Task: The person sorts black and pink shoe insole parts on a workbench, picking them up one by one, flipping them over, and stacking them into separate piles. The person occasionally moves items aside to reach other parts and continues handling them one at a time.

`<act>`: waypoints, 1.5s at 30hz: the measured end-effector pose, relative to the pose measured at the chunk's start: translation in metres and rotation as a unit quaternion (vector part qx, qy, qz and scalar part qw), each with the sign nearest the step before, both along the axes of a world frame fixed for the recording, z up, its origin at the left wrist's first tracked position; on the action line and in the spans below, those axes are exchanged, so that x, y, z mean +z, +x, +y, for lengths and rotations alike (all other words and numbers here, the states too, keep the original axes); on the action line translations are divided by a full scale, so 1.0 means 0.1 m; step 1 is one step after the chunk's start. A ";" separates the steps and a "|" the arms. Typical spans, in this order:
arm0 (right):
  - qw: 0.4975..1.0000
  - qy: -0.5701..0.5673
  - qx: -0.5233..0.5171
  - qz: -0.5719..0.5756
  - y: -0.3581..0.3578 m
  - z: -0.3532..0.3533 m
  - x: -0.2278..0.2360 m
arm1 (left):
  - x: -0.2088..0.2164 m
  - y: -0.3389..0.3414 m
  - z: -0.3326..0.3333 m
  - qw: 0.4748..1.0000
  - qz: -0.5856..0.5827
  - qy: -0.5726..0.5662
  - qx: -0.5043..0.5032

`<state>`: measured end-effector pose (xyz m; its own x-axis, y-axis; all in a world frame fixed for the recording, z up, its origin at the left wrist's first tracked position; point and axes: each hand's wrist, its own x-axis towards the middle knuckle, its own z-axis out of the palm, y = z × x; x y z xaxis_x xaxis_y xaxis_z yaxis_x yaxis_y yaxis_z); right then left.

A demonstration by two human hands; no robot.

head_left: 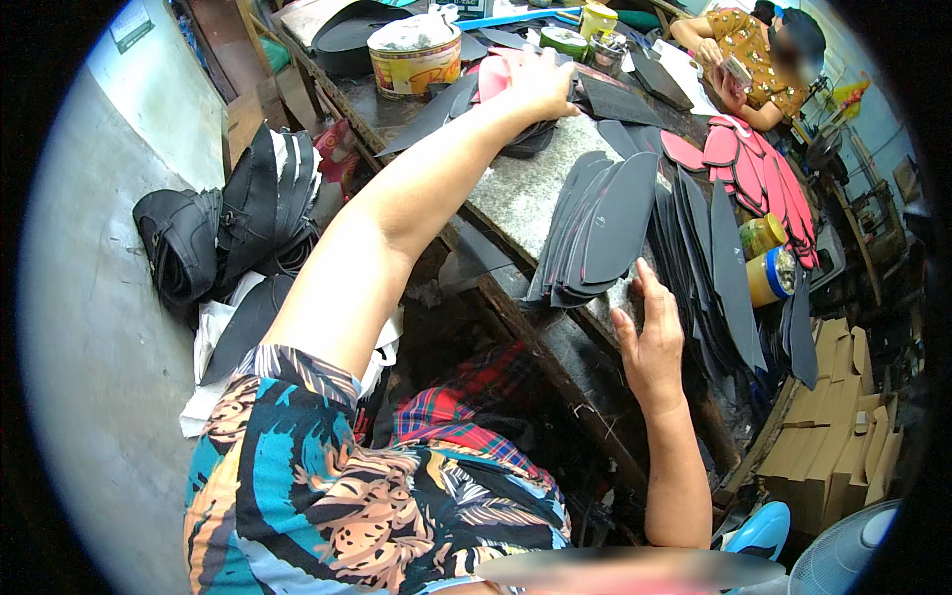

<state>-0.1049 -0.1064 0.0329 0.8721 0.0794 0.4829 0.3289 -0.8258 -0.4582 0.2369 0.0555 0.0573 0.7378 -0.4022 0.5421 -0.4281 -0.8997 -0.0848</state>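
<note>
My left hand reaches across to the far part of the workbench and lies on a pink insole piece among black ones. Its fingers look spread, though their tips are partly hard to see. My right hand is open, thumb apart from the fingers, with nothing in it. Its fingertips are at the near right edge of a fanned stack of black insoles. That stack lies on a pale speckled slab. Just right of it runs a long row of overlapping black insoles.
Pink insoles overlap at the right. A large tin and small jars stand at the back; a blue-rimmed jar is at right. A co-worker sits opposite. Cardboard and a fan are lower right.
</note>
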 end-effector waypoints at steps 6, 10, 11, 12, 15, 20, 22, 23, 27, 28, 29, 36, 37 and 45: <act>0.999 -0.037 0.005 -0.022 -0.02 0.04 0.05 | 0.05 0.04 0.11 0.990 0.123 -0.028 -0.057; 0.998 -0.053 0.006 -0.028 -0.02 0.04 0.05 | 0.00 -0.13 0.20 0.987 0.109 0.076 -0.095; 0.998 -0.052 0.005 -0.026 -0.03 0.04 0.04 | -0.03 -0.20 0.25 0.989 0.092 0.059 -0.104; 0.998 -0.056 0.005 -0.029 -0.03 0.04 0.03 | -0.05 -0.27 0.30 0.989 0.075 0.038 -0.118; 0.997 -0.063 0.005 -0.035 -0.03 0.03 0.00 | -0.06 -0.40 0.48 0.986 0.066 -0.010 -0.155; 0.999 -0.047 0.005 -0.020 -0.01 0.00 -0.03 | 0.11 -0.49 0.66 0.997 -0.011 -0.053 -0.062; 0.999 -0.046 0.003 -0.014 -0.01 -0.01 -0.03 | 0.12 -0.59 0.63 0.994 0.007 -0.041 -0.099; 0.999 -0.043 0.003 -0.010 -0.01 -0.01 -0.04 | 0.11 -0.65 0.59 0.995 0.014 -0.025 -0.100; 0.999 -0.044 0.006 -0.022 0.01 -0.02 -0.05 | -0.04 -0.88 0.38 0.969 0.177 0.151 -0.082; 0.998 -0.047 0.007 -0.033 0.01 -0.01 -0.05 | -0.06 -0.90 0.35 0.974 0.161 0.129 -0.098; 0.998 -0.045 0.008 -0.034 0.02 -0.01 -0.05 | -0.08 -0.91 0.34 0.977 0.151 0.109 -0.103; 0.999 -0.041 0.007 -0.024 0.03 -0.02 -0.06 | 0.05 -0.77 0.43 0.967 0.040 -0.147 -0.204; 0.999 -0.040 0.007 -0.023 0.02 -0.02 -0.06 | 0.10 -0.74 0.46 0.963 0.003 -0.185 -0.197; 0.998 -0.044 0.012 -0.040 0.03 -0.03 -0.08 | 0.21 -0.81 1.06 0.989 0.137 0.022 -0.055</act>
